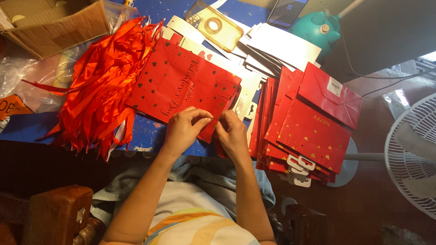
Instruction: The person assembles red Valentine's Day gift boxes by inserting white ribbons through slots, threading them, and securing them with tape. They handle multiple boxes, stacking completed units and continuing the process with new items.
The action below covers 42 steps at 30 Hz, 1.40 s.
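Observation:
A flat red paper gift bag [181, 84] with gold hearts and gold lettering lies on the blue table in front of me. My left hand [184, 127] pinches its near edge. My right hand [232, 134] grips the same edge just to the right, fingers curled on the red paper. A heap of red ribbons [102, 86] lies left of the bag. To the right sits a stack of folded red gift bags [309, 122] with white hang tabs poking out at the bottom.
A cardboard box [54, 25] stands at the back left. White card pieces [272, 45], a clear yellowish phone case [213, 25], a phone [286, 11] and a teal lamp base [318, 27] lie at the back. A white fan [411, 154] stands right.

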Each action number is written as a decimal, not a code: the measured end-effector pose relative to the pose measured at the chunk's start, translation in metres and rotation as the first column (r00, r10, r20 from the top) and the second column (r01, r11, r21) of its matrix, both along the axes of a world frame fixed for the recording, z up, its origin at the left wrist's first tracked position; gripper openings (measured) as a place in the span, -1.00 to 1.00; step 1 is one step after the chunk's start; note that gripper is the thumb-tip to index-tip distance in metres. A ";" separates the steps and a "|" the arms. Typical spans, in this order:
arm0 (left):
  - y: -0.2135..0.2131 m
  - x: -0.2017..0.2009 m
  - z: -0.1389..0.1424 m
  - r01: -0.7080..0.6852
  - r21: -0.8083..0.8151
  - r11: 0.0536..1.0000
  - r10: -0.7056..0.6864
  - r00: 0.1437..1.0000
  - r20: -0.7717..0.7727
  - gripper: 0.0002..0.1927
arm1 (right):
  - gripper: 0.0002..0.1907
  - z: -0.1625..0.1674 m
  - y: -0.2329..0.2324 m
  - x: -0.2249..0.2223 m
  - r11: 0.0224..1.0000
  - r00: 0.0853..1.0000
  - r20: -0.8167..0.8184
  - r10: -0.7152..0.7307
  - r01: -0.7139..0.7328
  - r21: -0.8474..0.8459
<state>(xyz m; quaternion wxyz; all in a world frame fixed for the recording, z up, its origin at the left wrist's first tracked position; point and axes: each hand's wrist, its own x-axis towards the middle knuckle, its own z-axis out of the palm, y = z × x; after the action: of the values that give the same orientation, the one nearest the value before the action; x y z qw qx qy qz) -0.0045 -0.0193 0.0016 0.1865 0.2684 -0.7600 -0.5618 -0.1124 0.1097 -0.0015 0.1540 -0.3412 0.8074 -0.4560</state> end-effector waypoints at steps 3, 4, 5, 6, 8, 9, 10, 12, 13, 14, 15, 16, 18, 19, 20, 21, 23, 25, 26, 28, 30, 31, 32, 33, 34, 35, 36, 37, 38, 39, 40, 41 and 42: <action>0.002 0.001 0.002 0.021 -0.039 0.999 -0.019 0.998 0.058 -0.88 | -0.87 0.001 0.001 0.001 1.000 0.999 -0.043 0.014 -0.013 0.029; 0.002 0.001 0.002 0.010 -0.040 0.999 -0.008 0.999 0.047 -0.88 | -0.89 0.001 0.001 0.001 1.000 0.999 -0.040 0.015 -0.015 0.018; 0.002 0.001 0.002 -0.002 -0.040 0.999 0.004 0.999 0.036 -0.89 | -0.90 0.002 0.001 0.001 1.000 0.999 -0.037 0.017 -0.017 0.007; 0.003 0.001 0.002 -0.014 -0.042 0.999 0.015 1.000 0.024 -0.89 | -0.89 0.003 0.001 0.002 1.000 0.999 -0.035 0.019 -0.019 -0.004; 0.004 0.000 0.001 -0.047 -0.002 0.999 0.047 0.999 0.018 -0.88 | -0.87 0.006 0.001 0.003 0.999 0.999 -0.013 0.030 -0.030 -0.028; 0.004 0.000 0.000 -0.063 0.017 0.998 0.063 0.998 0.015 -0.87 | -0.85 0.006 0.000 0.003 0.999 0.999 -0.002 0.035 -0.035 -0.040; 0.004 0.000 -0.001 -0.066 0.024 0.998 0.066 0.998 -0.003 -0.87 | -0.85 0.007 0.000 0.003 0.999 0.999 -0.014 0.032 -0.032 -0.034; 0.004 0.000 -0.003 -0.075 0.042 0.996 0.076 0.996 -0.037 -0.87 | -0.84 0.007 0.000 0.003 0.999 0.999 -0.037 0.027 -0.028 -0.017; 0.004 0.000 -0.004 -0.078 0.063 0.995 0.081 0.996 -0.043 -0.88 | -0.85 0.006 -0.001 0.002 1.000 0.999 -0.046 0.020 -0.021 -0.022; 0.002 0.000 -0.006 -0.082 0.085 0.993 0.086 0.995 -0.046 -0.88 | -0.86 0.005 -0.001 0.001 1.000 0.999 -0.053 0.013 -0.014 -0.025; 0.002 0.001 -0.007 -0.087 0.109 0.990 0.092 0.995 -0.046 -0.88 | -0.87 0.004 -0.001 0.001 1.000 0.998 -0.056 0.006 -0.008 -0.026; 0.003 0.003 -0.008 -0.076 0.118 0.990 0.083 0.995 -0.053 -0.88 | -0.87 0.003 0.001 0.003 1.000 0.999 -0.047 0.000 -0.001 -0.022; 0.000 0.003 -0.010 -0.055 0.124 0.991 0.065 0.995 -0.077 -0.88 | -0.87 0.001 0.000 0.003 1.000 0.999 -0.037 -0.013 0.012 -0.024; 0.000 0.004 -0.010 -0.048 0.114 0.992 0.056 0.996 -0.068 -0.88 | -0.87 0.000 -0.001 0.003 1.000 1.000 -0.012 -0.017 0.017 -0.022; -0.001 0.004 -0.010 -0.039 0.106 0.994 0.045 0.997 -0.059 -0.89 | -0.88 0.000 -0.001 0.003 1.000 1.000 0.014 -0.023 0.023 -0.018; -0.001 0.004 -0.010 -0.029 0.097 0.995 0.034 0.998 -0.051 -0.89 | -0.88 0.001 -0.001 0.003 0.999 0.999 0.038 -0.030 0.030 -0.015; -0.001 0.003 -0.008 -0.036 0.067 0.997 0.039 0.999 -0.039 -0.89 | -0.89 0.002 -0.001 0.003 1.000 1.000 -0.010 -0.020 0.020 -0.016; 0.001 0.002 -0.007 -0.049 0.043 0.998 0.051 0.998 -0.039 -0.89 | -0.88 0.004 -0.002 0.004 1.000 0.999 -0.042 -0.013 0.013 -0.017; 0.002 0.002 -0.006 -0.062 0.034 0.997 0.064 0.997 -0.044 -0.89 | -0.87 0.005 -0.002 0.004 1.000 0.999 -0.048 -0.009 0.008 -0.019; 0.006 0.001 -0.005 -0.087 0.015 0.996 0.088 0.995 -0.054 -0.89 | -0.84 0.006 -0.002 0.005 1.000 0.999 -0.042 -0.005 0.004 -0.023; 0.009 0.000 -0.005 -0.111 -0.004 0.994 0.111 0.992 -0.063 -0.89 | -0.80 0.007 -0.002 0.005 1.000 1.000 -0.020 -0.006 0.006 -0.025; 0.009 0.000 -0.005 -0.116 0.035 0.993 0.118 0.992 -0.052 -0.88 | -0.79 0.007 -0.002 0.006 1.000 1.000 -0.011 -0.014 0.013 -0.013; 0.008 -0.001 -0.005 -0.119 0.074 0.990 0.122 0.992 -0.040 -0.86 | -0.78 0.007 -0.002 0.007 1.000 1.000 -0.003 -0.023 0.023 -0.001; 0.008 -0.001 -0.006 -0.122 0.112 0.986 0.126 0.992 -0.029 -0.85 | -0.77 0.006 -0.002 0.007 0.999 0.999 0.005 -0.032 0.032 0.010; 0.007 -0.001 -0.006 -0.120 0.111 0.987 0.123 0.992 -0.027 -0.83 | -0.79 0.006 -0.002 0.007 0.999 0.999 -0.005 -0.037 0.037 -0.038; 0.007 -0.001 -0.006 -0.118 0.109 0.987 0.121 0.992 -0.024 -0.80 | -0.80 0.006 -0.003 0.007 0.995 0.999 -0.014 -0.041 0.040 -0.087; 0.006 -0.001 -0.007 -0.116 0.108 0.987 0.119 0.993 -0.022 -0.78 | -0.82 0.007 -0.003 0.007 0.990 0.999 -0.024 -0.045 0.041 -0.135; 0.007 -0.001 -0.006 -0.115 0.112 0.987 0.118 0.993 -0.023 -0.79 | -0.83 0.008 -0.003 0.007 0.976 0.990 0.113 -0.089 0.110 -0.187; 0.008 -0.001 -0.006 -0.115 0.116 0.987 0.119 0.993 -0.026 -0.81 | -0.83 0.010 -0.003 0.007 0.956 0.961 0.247 -0.123 0.181 -0.230; 0.007 -0.003 -0.005 -0.116 0.118 0.986 0.121 0.992 -0.031 -0.82 | -0.83 0.014 -0.004 0.005 0.931 0.915 0.377 -0.143 0.254 -0.263; 0.007 -0.003 -0.003 -0.115 0.107 0.988 0.114 0.993 0.013 -0.81 | -0.82 0.020 -0.002 0.004 0.930 0.936 0.314 -0.159 0.249 -0.271; 0.007 -0.003 -0.001 -0.111 0.100 0.989 0.105 0.993 0.058 -0.80 | -0.81 0.028 0.006 0.004 0.929 0.951 0.251 -0.179 0.247 -0.275; 0.008 -0.003 0.002 -0.108 0.094 0.990 0.099 0.990 0.104 -0.79 | -0.80 0.038 0.014 0.004 0.929 0.963 0.186 -0.196 0.243 -0.278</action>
<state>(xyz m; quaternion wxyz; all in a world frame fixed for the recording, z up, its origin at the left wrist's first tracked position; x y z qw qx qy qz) -0.0074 -0.0111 0.0037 0.1640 0.3439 -0.7244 -0.5745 -0.1088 0.1232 0.0368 0.1110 -0.2314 0.7480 -0.6121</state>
